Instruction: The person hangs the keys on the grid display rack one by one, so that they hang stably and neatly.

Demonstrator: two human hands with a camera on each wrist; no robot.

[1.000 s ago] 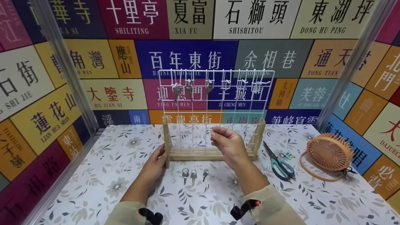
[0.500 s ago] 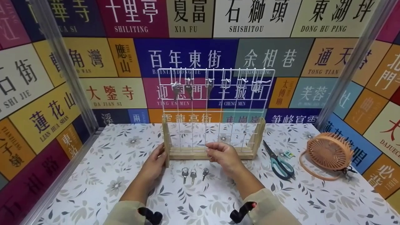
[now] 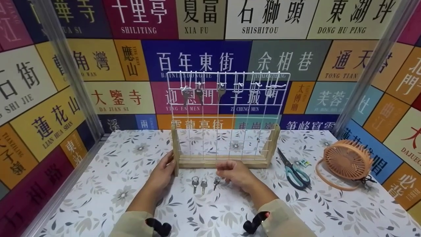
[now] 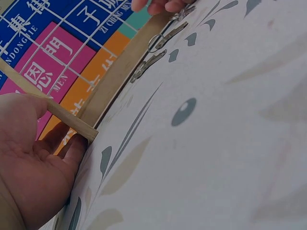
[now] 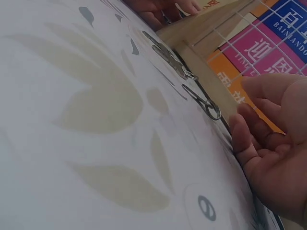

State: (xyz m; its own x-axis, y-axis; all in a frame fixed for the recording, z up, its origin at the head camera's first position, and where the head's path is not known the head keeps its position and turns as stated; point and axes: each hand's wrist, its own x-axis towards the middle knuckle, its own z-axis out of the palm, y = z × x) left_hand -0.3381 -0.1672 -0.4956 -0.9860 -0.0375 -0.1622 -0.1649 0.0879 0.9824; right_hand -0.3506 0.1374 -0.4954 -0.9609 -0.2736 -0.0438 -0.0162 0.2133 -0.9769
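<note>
My left hand (image 3: 164,169) grips the left wooden post of the white wire grid rack (image 3: 225,162); in the left wrist view the thumb and fingers (image 4: 72,148) lie on either side of the post. My right hand (image 3: 237,173) hovers just right of the loose keys with nothing in it, its thumb and forefinger apart in the right wrist view. Three keys with rings lie on the table before the rack: a left key (image 3: 195,185), a middle key (image 3: 203,186) and a right key (image 3: 216,183). Three more keys, among them a hanging key (image 3: 221,93), hang from the rack's left hooks.
White hooks (image 3: 255,87) without keys sit on the rack's right half. Scissors (image 3: 294,174) with teal handles lie to the right of the rack, beside a small green-and-white packet (image 3: 302,163). Farther right stands an orange fan (image 3: 347,161). Sign-patterned walls enclose the flowered tabletop.
My right hand has come down from in front of the grid to beside the rightmost loose key, and its fingers have loosened. My left hand has stayed on the post.
</note>
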